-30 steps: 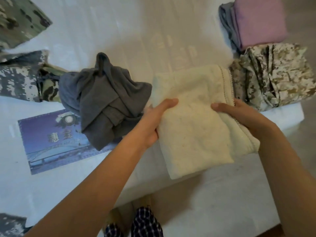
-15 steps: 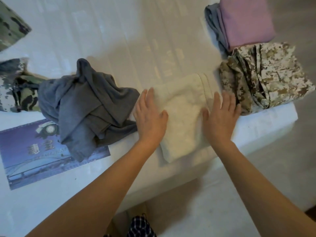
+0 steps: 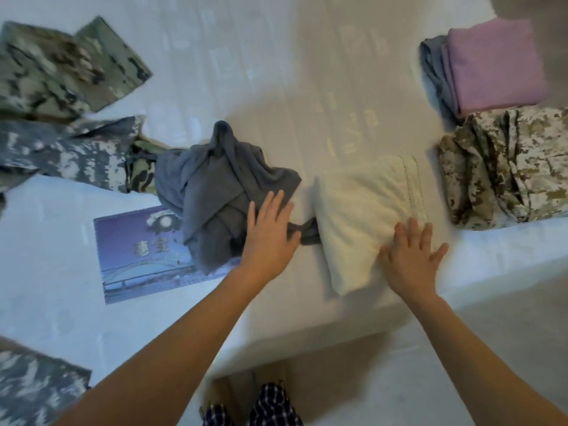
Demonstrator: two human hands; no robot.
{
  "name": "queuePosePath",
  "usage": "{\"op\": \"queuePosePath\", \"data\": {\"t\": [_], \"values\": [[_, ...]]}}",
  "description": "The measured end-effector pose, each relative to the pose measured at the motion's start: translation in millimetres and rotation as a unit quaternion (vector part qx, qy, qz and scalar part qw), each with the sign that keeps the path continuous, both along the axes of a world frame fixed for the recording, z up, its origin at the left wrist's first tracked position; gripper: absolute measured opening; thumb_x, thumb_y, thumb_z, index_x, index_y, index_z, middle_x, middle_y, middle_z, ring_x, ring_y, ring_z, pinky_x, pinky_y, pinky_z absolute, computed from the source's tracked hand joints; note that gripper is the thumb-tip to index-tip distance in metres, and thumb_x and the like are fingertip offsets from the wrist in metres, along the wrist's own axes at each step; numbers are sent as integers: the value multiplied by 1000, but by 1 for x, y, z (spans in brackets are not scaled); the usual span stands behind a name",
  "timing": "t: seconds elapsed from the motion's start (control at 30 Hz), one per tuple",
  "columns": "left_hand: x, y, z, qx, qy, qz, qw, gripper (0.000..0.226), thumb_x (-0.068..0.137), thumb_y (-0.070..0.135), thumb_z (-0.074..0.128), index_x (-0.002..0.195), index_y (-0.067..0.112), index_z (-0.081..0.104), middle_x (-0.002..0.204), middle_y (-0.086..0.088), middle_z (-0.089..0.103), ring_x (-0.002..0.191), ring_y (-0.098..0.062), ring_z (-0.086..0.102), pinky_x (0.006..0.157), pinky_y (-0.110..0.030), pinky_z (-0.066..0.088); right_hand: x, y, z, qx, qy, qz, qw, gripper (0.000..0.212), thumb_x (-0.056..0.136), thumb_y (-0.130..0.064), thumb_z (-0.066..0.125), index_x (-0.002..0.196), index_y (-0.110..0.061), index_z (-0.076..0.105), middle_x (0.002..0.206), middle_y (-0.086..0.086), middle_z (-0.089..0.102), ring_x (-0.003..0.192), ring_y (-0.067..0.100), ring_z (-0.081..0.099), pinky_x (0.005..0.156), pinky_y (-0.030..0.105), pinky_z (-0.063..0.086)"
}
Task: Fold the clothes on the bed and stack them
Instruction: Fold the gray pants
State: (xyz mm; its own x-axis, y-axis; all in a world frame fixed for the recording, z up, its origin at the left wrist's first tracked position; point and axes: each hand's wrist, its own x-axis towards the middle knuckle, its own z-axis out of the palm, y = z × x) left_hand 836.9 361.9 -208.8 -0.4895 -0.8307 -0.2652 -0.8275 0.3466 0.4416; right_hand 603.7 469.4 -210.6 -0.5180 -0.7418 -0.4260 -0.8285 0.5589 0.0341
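**A:** What are the hands doing?

**B:** Both are flat and hold nothing. The left hand has straight fingers, slightly spread. Their tips lie over the near right edge of the crumpled grey shirt. I can't tell whether they press on it.

**A:** And the right hand?

**B:** It is spread wide, palm down. Its fingers rest on the near right corner of the folded cream cloth, and the little finger reaches out over the bed.

**A:** Where does that cloth lie?

**B:** Between the two hands, stretching away from the right fingertips. A dark strip of the grey shirt shows between the left thumb and the cloth's left edge.

**A:** What else is nearby?

**B:** Beyond the right fingertips and to their right is a folded tan camouflage garment. Farther off lies a folded pink cloth on something grey. Well left of the left fingers lie unfolded camouflage clothes. A purple picture shows left of that wrist, partly under the shirt.
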Motion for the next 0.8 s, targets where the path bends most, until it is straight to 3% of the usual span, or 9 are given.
{"op": "queuePosePath", "data": {"t": [0.07, 0.17, 0.27, 0.4, 0.5, 0.6, 0.67, 0.73, 0.8], "values": [[58, 14, 5, -19, -3, 107, 994, 53, 88, 25, 62, 137, 12, 46, 153, -13, 29, 144, -28, 20, 118, -49, 8, 38, -9, 22, -145, 7, -5, 989, 48, 90, -18, 54, 134, -2, 43, 148, 21, 32, 142, 40, 15, 113, 60, 10], [127, 24, 2, 10, -20, 214, 977, 52, 82, 16, 70, 130, 5, 52, 141, -17, 44, 128, -38, 42, 107, -54, 29, 112, -32, 34, -273, -109, 101, 951, 42, 79, -7, 67, 119, 3, 56, 127, 23, 54, 121, 43, 48, 102, 51, 37], [164, 30, -13, 72, -31, 199, 977, 49, 84, 17, 68, 130, 7, 52, 139, -14, 48, 124, -38, 47, 103, -48, 36, 170, -71, 18, -207, -242, 93, 943, 58, 86, -20, 64, 135, 2, 42, 140, 21, 42, 129, 36, 41, 107, 43, 35], [199, 46, -34, 79, -60, 130, 987, 57, 88, 21, 64, 139, 10, 44, 152, -10, 33, 140, -30, 30, 113, -47, 27, 205, -128, -17, -132, -238, -158, 949, 94, 81, -43, 68, 148, -5, 15, 151, 17, 25, 137, 33, 27, 109, 42, 25], [212, 53, -37, 81, -36, 117, 989, 53, 89, 22, 63, 139, 14, 46, 154, -5, 29, 144, -23, 24, 114, -44, 24, 215, -146, -27, -135, -272, -207, 930, 69, 89, -25, 60, 145, -6, 25, 142, 17, 41, 130, 34, 40, 105, 42, 33], [219, 51, -21, 126, 11, 191, 973, 44, 89, 21, 64, 131, 19, 51, 147, -5, 39, 138, -26, 34, 112, -43, 30, 222, -143, -6, -199, -292, -199, 914, 27, 94, -12, 44, 117, -5, 56, 115, 17, 61, 108, 34, 55, 91, 38, 40], [224, 49, 0, 150, 67, 265, 950, 41, 89, 18, 64, 129, 15, 51, 141, -7, 45, 130, -27, 43, 107, -43, 36, 227, -136, 25, -252, -291, -158, 909, 18, 94, -11, 42, 99, -8, 59, 97, 14, 62, 93, 30, 57, 81, 39, 42], [229, 47, 31, 156, 99, 298, 937, 46, 90, 20, 62, 133, 11, 47, 141, -7, 45, 129, -25, 44, 106, -39, 38, 234, -130, 67, -290, -366, -145, 872, 15, 93, -10, 43, 89, -12, 58, 87, 6, 60, 84, 22, 56, 75, 35, 44], [233, 43, 67, 141, 137, 299, 934, 48, 90, 21, 62, 134, 11, 45, 140, -5, 46, 127, -23, 45, 104, -33, 37, 242, -128, 121, -309, -479, -193, 799, 22, 92, -8, 45, 80, -16, 62, 79, 0, 63, 76, 13, 58, 66, 27, 47]]}}
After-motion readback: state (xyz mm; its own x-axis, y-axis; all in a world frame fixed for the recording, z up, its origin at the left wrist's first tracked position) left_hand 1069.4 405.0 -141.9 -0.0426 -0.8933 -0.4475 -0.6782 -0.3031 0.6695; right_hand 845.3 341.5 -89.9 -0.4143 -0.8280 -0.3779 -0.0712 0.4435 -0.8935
